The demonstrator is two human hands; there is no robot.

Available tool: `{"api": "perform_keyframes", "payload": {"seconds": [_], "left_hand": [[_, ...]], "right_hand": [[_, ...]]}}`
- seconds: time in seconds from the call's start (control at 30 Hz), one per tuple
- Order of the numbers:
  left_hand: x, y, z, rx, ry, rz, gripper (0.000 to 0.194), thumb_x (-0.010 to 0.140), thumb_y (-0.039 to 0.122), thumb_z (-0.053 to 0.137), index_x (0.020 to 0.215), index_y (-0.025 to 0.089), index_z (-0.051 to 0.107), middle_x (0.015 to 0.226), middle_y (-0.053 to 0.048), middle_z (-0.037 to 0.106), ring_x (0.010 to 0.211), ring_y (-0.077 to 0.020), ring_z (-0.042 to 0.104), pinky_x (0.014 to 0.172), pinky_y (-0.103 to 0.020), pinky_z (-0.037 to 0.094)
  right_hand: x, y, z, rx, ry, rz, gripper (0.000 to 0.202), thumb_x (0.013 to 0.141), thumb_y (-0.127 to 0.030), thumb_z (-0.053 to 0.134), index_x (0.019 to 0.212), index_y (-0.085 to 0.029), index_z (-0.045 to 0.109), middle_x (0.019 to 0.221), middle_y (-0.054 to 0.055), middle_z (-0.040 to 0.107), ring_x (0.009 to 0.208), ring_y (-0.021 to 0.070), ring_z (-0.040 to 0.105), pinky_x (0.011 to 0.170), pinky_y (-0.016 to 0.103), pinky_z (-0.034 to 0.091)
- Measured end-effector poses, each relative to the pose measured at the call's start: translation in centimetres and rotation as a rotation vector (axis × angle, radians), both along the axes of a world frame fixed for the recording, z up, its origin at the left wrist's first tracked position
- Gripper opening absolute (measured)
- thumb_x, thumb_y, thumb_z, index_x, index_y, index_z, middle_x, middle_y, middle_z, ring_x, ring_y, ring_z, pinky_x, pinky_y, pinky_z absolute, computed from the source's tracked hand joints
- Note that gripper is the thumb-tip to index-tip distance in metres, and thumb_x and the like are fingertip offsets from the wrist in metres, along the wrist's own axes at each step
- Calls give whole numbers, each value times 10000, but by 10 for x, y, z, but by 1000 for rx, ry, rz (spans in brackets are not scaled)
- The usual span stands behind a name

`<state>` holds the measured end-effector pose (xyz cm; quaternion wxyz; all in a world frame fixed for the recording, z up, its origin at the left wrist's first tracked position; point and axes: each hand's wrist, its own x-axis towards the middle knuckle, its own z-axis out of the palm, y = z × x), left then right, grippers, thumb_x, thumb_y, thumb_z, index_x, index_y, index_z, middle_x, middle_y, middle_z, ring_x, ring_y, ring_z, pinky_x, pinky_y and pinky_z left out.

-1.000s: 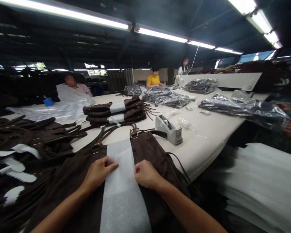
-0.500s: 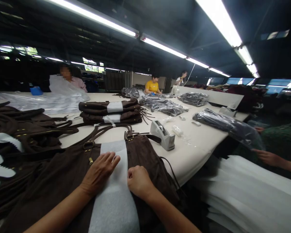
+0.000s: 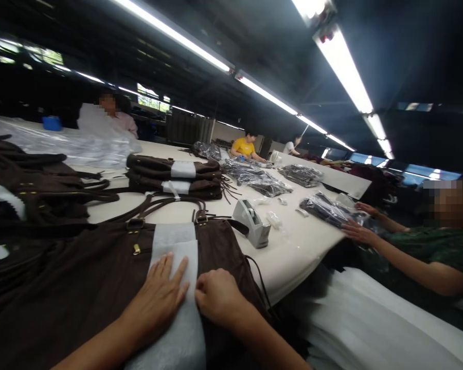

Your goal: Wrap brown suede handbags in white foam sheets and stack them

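Note:
A dark brown fabric bag (image 3: 96,277) with buckled straps lies flat in front of me. Down its middle runs a strip of thin white packing sheet (image 3: 175,232). My left hand (image 3: 158,295) rests flat on this sheet with fingers spread. Curled at the sheet's right edge is my right hand (image 3: 218,299), its fingers closed on that edge; the fingertips are partly hidden. Just beyond the bag's top right stands a grey tape dispenser (image 3: 259,232), one dark strap end lying against it.
Two folded brown bags (image 3: 148,180) with white bands are stacked ahead. More brown bags (image 3: 42,180) pile up at left. Plastic-wrapped bags (image 3: 256,177) lie farther off. A co-worker's hands (image 3: 360,231) touch a wrapped bag at right, above white sheets (image 3: 370,318).
My left hand's fingers have spread wider on the sheet. My right hand stays closed at its edge. The co-worker at right has leaned in and pushed the wrapped bag farther onto the table.

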<state>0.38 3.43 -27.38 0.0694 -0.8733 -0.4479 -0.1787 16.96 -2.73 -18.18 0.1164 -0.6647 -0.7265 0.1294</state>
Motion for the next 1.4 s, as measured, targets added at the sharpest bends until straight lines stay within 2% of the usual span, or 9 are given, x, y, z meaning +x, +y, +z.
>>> {"api": "perform_keyframes", "payload": {"seconds": [0.2, 0.33, 0.43, 0.53, 0.6, 0.73, 0.87, 1.2, 1.4], "left_hand": [[-1, -7, 9, -40, 17, 17, 619, 926, 483, 388, 1430, 133, 474, 1488, -264, 396, 1410, -404, 332, 1114, -559, 330], [-4, -4, -1, 57, -16, 4, 655, 913, 515, 399, 1402, 92, 504, 1493, -260, 386, 1420, -381, 324, 1138, -557, 305], [-7, 3, -15, 117, -70, -4, 662, 894, 520, 403, 1378, 87, 534, 1490, -245, 402, 1417, -375, 338, 1139, -561, 309], [-8, 12, -26, 142, -93, -1, 643, 875, 522, 386, 1364, 143, 558, 1472, -176, 460, 1413, -354, 355, 1144, -566, 305], [-7, 16, -30, 163, -68, 20, 642, 866, 554, 348, 1349, 197, 577, 1450, -120, 501, 1406, -336, 373, 1143, -567, 308], [-6, 21, -31, 181, -5, 75, 696, 854, 599, 253, 1298, 217, 628, 1416, -101, 531, 1364, -327, 439, 1110, -564, 352], [-4, 19, -26, 149, 4, 65, 713, 842, 572, 301, 1314, 135, 610, 1444, -198, 469, 1359, -361, 434, 1105, -574, 344], [-4, 22, -30, 197, -8, 47, 688, 811, 542, 421, 1302, 100, 610, 1417, -260, 487, 1321, -400, 476, 1099, -582, 331], [-6, 23, -36, 278, -10, 29, 686, 846, 520, 377, 1284, 51, 622, 1399, -273, 512, 1302, -410, 494, 1093, -574, 327]], "right_hand": [[7, 12, 2, 279, 163, 232, 229, 917, -131, 499, 1054, -170, 679, 1080, 109, 675, 1055, 224, 606, 932, 329, 449], [28, 33, -7, 74, 371, 361, 215, 877, -77, 535, 975, -164, 705, 1020, 73, 688, 966, 170, 641, 875, 261, 486], [79, 55, 17, 116, 441, 152, 174, 907, -199, 560, 953, -199, 728, 898, 15, 717, 840, 139, 659, 787, 224, 487], [148, 81, 51, 352, 286, -308, 155, 873, -234, 616, 972, -193, 727, 1036, 48, 706, 984, 165, 623, 887, 251, 432], [188, 98, 63, 222, 292, -506, 172, 865, -269, 631, 943, -149, 728, 1059, 88, 689, 1025, 192, 599, 865, 263, 421], [229, 125, 57, -90, 449, -498, 338, 838, -410, 649, 742, -96, 730, 807, 79, 681, 778, 158, 607, 687, 247, 429], [232, 137, 40, -128, 594, -473, 243, 753, -354, 721, 711, -115, 722, 727, 42, 662, 642, 113, 538, 614, 240, 400], [232, 94, 65, 309, 830, -214, 381, 695, -530, 741, 735, -153, 693, 773, 39, 703, 744, 135, 601, 750, 257, 458], [235, 56, 30, 324, 747, -308, 333, 732, -479, 677, 681, -151, 658, 532, 2, 604, 480, 120, 532, 517, 243, 429]]}}
